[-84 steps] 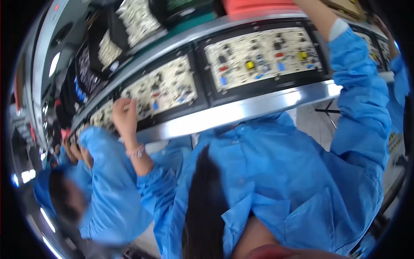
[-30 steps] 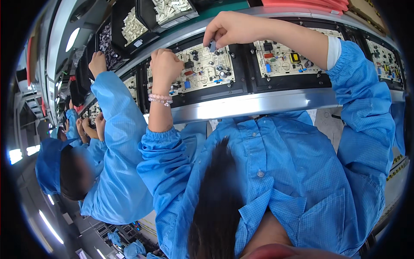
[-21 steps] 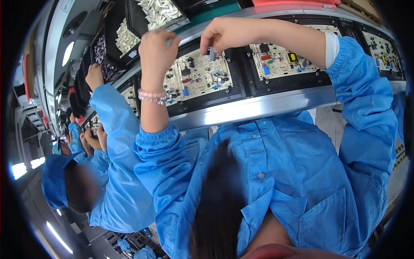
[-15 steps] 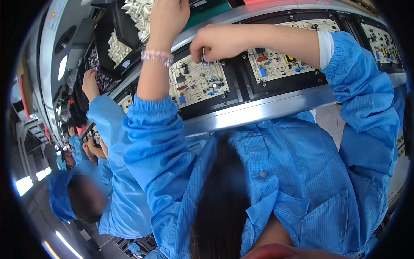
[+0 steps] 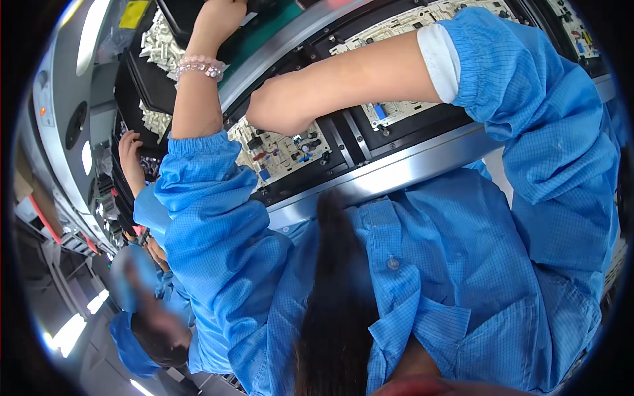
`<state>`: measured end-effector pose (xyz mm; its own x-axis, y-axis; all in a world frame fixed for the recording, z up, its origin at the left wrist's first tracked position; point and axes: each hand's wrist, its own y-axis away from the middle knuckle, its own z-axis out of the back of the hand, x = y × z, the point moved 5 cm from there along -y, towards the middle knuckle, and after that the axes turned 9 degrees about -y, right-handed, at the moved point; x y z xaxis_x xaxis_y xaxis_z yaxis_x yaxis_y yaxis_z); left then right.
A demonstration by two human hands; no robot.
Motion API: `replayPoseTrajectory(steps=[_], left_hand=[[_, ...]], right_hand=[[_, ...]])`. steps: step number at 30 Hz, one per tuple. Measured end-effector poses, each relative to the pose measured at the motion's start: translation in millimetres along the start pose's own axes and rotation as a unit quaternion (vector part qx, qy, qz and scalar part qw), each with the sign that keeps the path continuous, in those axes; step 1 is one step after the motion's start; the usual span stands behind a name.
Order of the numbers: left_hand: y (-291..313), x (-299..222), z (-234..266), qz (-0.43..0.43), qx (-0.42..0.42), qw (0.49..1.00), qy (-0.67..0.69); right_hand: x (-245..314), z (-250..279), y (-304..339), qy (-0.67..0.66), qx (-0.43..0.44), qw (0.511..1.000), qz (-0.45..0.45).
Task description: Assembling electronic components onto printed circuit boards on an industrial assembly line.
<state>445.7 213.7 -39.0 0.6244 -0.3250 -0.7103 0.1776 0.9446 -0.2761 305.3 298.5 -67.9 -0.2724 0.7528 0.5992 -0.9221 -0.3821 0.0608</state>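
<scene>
My right hand (image 5: 281, 109) is over the upper part of a cream circuit board (image 5: 284, 158), its back toward me and its fingers curled down out of sight. Whatever they grip is hidden. The board carries blue, red, black and silver components and lies in a black fixture (image 5: 340, 142). Farther off, at the top edge, my left hand (image 5: 223, 26) reaches beside a black bin (image 5: 181, 23); its fingers are partly cut off. A beaded bracelet (image 5: 200, 66) circles my left wrist.
More circuit boards (image 5: 396, 112) sit in fixtures to the right. A shiny metal rail (image 5: 370, 175) borders the line on my side. White parts (image 5: 158, 43) fill bins at upper left. A co-worker's hand (image 5: 130, 148) is near those bins at left.
The view has shifted, so boards and bins appear moved. My right hand has turned, hiding the fingers that were pinching a small part at the board. My left hand remains near the bins.
</scene>
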Motion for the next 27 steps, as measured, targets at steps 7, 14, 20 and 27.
replayPoseTrajectory(steps=[7, 14, 20, 27], left_hand=[[12.4, 60.0, 23.8, 0.302, 0.021, 0.828, -0.472], [21.6, 35.6, 14.5, 0.239, 0.040, 0.836, -0.493], [29.2, -0.3, -10.0, 0.172, 0.047, 0.810, -0.558], [39.4, -19.3, -15.2, 0.228, 0.042, 0.790, -0.568]], right_hand=[[2.4, -1.5, -3.6, -0.017, -0.015, 0.999, 0.033], [-2.2, -15.2, -13.4, 0.012, -0.031, 0.998, 0.058], [7.0, -4.8, 4.8, -0.003, -0.053, 0.997, 0.049], [2.5, -11.2, -2.7, 0.010, -0.065, 0.997, 0.034]])
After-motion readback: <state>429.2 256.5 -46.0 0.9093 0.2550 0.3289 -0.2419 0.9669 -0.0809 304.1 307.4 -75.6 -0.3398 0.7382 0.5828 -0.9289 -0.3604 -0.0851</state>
